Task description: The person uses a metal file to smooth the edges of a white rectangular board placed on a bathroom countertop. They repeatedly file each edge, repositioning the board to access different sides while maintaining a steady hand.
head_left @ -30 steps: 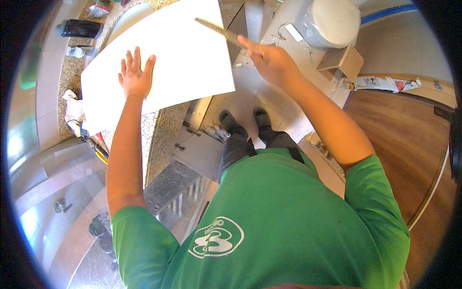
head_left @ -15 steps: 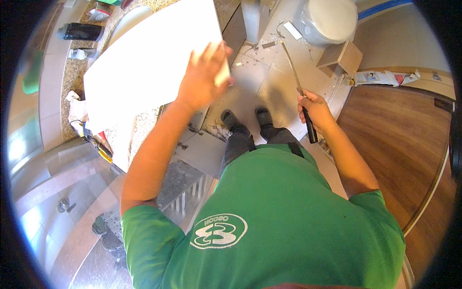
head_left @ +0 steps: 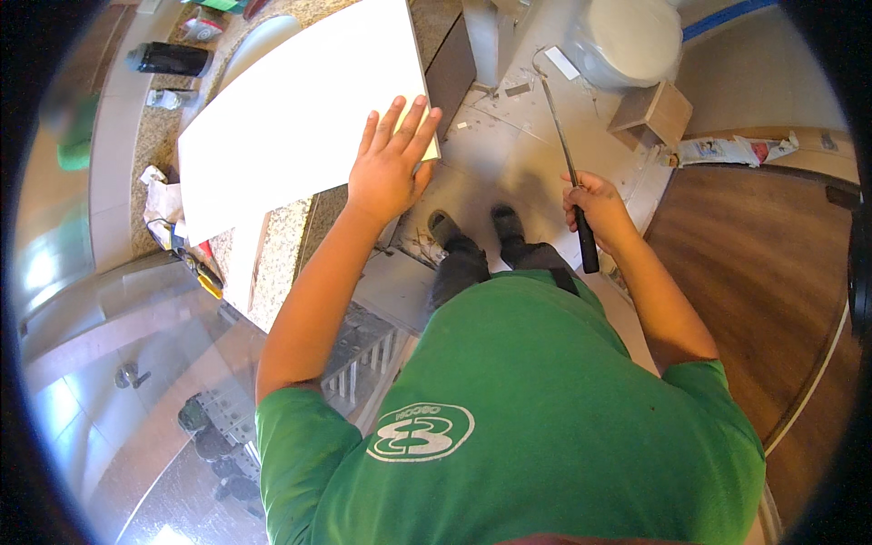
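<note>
The smooth, flat white panel [head_left: 291, 127], straight-edged with a thin darker rim along its right side, lies across a speckled, granite-like counter [head_left: 289, 234] and partly covers the pale, curved rim of a basin [head_left: 259, 44]. The left hand [head_left: 391, 173] is palm down on the panel's near right corner, open, its fingers extended and slightly apart, the thumb by the edge; it grips nothing. The right hand [head_left: 592, 207], well apart from the panel, is closed on the upper part of the smooth black handle of a long, slender, file-like tool [head_left: 570, 165], whose narrow shaft points away from the body over the tiled floor [head_left: 477, 145]. Along the counter's left side are a dark cylindrical bottle [head_left: 173, 59] and a crumpled, pale wrapping [head_left: 162, 202]. Beyond the tool stands an open, angular wooden box [head_left: 668, 113]; at right is a brown, wood-grained surface [head_left: 745, 272].
</note>
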Demonstrator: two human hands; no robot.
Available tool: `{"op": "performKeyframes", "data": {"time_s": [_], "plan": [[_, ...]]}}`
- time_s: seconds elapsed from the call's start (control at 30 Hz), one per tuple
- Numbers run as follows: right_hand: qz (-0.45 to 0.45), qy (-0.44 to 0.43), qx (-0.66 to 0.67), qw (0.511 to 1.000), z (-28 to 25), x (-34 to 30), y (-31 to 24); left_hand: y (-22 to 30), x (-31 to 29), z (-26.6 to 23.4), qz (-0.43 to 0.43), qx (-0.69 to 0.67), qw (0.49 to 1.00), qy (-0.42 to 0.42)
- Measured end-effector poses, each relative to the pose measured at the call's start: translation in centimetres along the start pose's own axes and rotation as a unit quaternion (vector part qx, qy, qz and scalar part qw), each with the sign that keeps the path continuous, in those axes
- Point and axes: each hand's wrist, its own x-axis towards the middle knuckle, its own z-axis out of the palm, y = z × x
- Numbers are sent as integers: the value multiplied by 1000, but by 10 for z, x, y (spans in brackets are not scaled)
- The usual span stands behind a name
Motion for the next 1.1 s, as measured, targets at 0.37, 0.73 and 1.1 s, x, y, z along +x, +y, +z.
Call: {"op": "performKeyframes", "data": {"time_s": [0.37, 0.73, 1.1], "plan": [[-83, 2, -236, 968, 3, -12, 6, 10, -27, 5, -15, 92, 995, -22], [-176, -70, -220, 957, 25, -22, 9, -105, -11, -16, -213, -37, 975, 39], [-193, -83, -301, 930, 34, 0, 30, -155, 4, 14, -362, 81, 928, -26]]}}
